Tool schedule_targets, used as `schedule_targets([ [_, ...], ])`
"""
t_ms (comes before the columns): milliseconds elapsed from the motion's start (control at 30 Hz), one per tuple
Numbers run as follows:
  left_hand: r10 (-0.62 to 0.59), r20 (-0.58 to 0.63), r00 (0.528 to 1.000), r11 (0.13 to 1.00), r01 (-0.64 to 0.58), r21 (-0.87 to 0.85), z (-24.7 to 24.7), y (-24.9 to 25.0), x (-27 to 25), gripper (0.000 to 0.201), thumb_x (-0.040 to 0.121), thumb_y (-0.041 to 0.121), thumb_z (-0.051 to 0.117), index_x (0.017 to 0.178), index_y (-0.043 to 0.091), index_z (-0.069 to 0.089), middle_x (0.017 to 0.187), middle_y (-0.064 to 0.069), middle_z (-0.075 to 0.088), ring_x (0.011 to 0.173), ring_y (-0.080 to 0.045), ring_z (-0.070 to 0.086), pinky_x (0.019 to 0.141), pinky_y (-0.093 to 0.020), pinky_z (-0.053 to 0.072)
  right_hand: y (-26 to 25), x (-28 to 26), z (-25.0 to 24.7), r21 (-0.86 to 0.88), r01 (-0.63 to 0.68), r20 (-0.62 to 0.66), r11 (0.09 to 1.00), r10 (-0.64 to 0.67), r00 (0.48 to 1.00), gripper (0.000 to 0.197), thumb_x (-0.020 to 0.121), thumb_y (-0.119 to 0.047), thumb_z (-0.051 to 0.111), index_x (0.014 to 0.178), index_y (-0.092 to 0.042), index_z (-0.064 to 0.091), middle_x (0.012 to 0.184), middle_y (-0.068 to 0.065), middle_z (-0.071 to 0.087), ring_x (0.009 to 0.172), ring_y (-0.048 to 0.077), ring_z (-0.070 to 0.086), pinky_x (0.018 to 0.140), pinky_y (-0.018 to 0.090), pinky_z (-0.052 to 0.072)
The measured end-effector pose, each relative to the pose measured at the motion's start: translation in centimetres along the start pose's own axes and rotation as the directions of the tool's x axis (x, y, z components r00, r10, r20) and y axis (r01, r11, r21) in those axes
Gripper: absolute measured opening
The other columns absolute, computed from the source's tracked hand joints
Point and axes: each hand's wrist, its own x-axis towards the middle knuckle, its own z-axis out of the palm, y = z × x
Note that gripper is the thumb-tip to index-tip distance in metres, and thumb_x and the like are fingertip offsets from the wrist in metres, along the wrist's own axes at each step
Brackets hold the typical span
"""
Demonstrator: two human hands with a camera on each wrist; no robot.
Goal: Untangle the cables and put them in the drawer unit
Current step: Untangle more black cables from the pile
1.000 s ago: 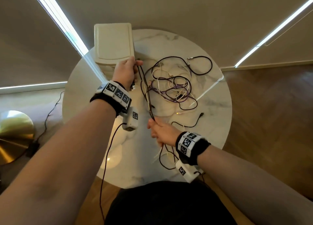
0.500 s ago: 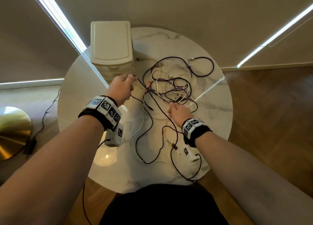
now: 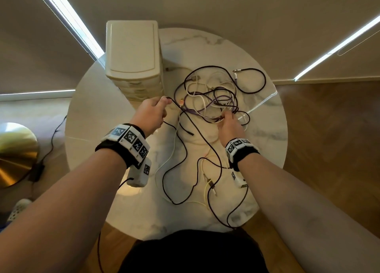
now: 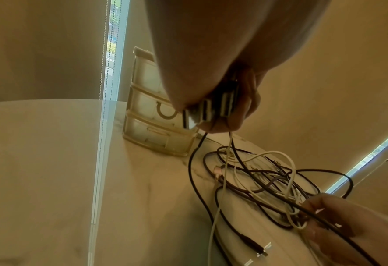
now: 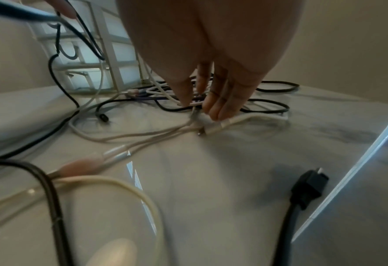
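Deeper into tangle [image 3: 213, 102], right hand [image 3: 228, 126]

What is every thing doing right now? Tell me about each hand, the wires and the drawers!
left hand: raised, pinching cable plugs.
right hand: down in the tangle, fingers pinching cables.
cable tangle: still knotted, lying on the table.
drawer unit: upright on the table; drawers look closed.
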Motion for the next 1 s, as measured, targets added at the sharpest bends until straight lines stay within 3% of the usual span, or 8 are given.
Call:
schedule_targets([
  [100,-0.005,-0.003,1.0,1.0,0.005,0.001,0.1,0.1,0.0,0.033,0.111,0.034,0.039,0.121,0.016,0.065,0.067,0.005,0.046,0.051,-0.012,0.04,0.052,-0.028,0.035,0.0,0.6,0.0,0.001,-0.047,-0.008,0.999,0.047,0.999,0.035,0.102,-0.011,0.048,0.137,-0.01,0.055,0.135,0.015,0.058,0.12,0.037,0.057,0.09,0.042,0.047],
  [233,-0.007,-0.001,1.0,1.0,0.007,-0.011,0.2,0.1,-0.1,0.033,0.111,0.033,0.039,0.12,0.016,0.065,0.068,0.004,0.046,0.051,-0.012,0.04,0.052,-0.028,0.034,0.0,1.4,-0.4,-0.064,-0.045,0.052,0.997,0.049,0.997,0.022,0.1,-0.024,0.056,0.12,-0.016,0.061,0.12,0.013,0.062,0.11,0.036,0.061,0.083,0.04,0.048],
  [467,-0.021,0.005,1.0,1.0,0.021,-0.018,0.3,-0.2,0.0,0.032,0.111,0.034,0.039,0.119,0.017,0.065,0.07,0.003,0.046,0.053,-0.013,0.04,0.053,-0.029,0.034,0.3,1.6,-1.2,-0.082,-0.015,0.227,0.997,0.033,0.973,0.046,0.086,-0.038,0.073,0.127,-0.021,0.06,0.132,0.012,0.048,0.125,0.033,0.048,0.107,0.043,0.043],
  [600,-0.028,0.008,1.0,0.999,0.028,-0.016,0.3,-0.5,0.0,0.033,0.111,0.035,0.039,0.12,0.017,0.065,0.07,0.003,0.046,0.053,-0.013,0.039,0.054,-0.03,0.033,0.4,1.6,-1.0,-0.029,-0.021,0.194,0.999,0.026,0.981,0.024,0.091,-0.034,0.067,0.114,-0.027,0.071,0.123,0.013,0.051,0.12,0.038,0.054,0.107,0.046,0.046],
  [667,-0.032,0.007,0.999,0.999,0.032,-0.015,0.4,-0.7,0.0,0.033,0.111,0.035,0.039,0.119,0.017,0.065,0.07,0.003,0.045,0.053,-0.014,0.039,0.054,-0.03,0.032,0.1,1.5,-0.9,-0.141,0.002,0.224,0.99,0.03,0.974,0.031,0.09,-0.024,0.067,0.121,-0.025,0.066,0.132,0.014,0.047,0.128,0.038,0.045,0.111,0.044,0.039],
  [767,-0.033,0.007,0.999,0.999,0.033,-0.017,0.4,-0.7,-0.1,0.032,0.111,0.035,0.039,0.119,0.017,0.065,0.069,0.003,0.044,0.052,-0.014,0.038,0.054,-0.029,0.031,0.1,1.3,-1.0,-0.286,0.054,0.231,0.957,0.014,0.973,0.038,0.09,-0.025,0.066,0.128,-0.025,0.062,0.14,0.012,0.042,0.132,0.035,0.037,0.109,0.043,0.034],
  [933,-0.025,0.013,1.0,1.0,0.026,-0.008,0.4,-0.6,-0.1,0.032,0.111,0.035,0.039,0.12,0.017,0.065,0.07,0.003,0.045,0.052,-0.014,0.039,0.054,-0.031,0.032,0.6,0.7,-1.6,-0.331,0.135,0.247,0.934,-0.053,0.968,0.027,0.098,-0.028,0.054,0.125,-0.031,0.06,0.14,0.004,0.048,0.134,0.032,0.034,0.113,0.048,0.028],
  [1000,-0.02,0.014,1.0,1.0,0.02,-0.013,0.5,-0.6,0.0,0.031,0.11,0.035,0.04,0.116,0.02,0.066,0.07,0.003,0.046,0.053,-0.014,0.04,0.054,-0.032,0.033,0.2,0.6,-2.4,-0.223,0.088,0.229,0.971,-0.036,0.973,0.024,0.1,-0.034,0.051,0.122,-0.034,0.059,0.133,0.007,0.052,0.131,0.033,0.036,0.113,0.046,0.029],
])
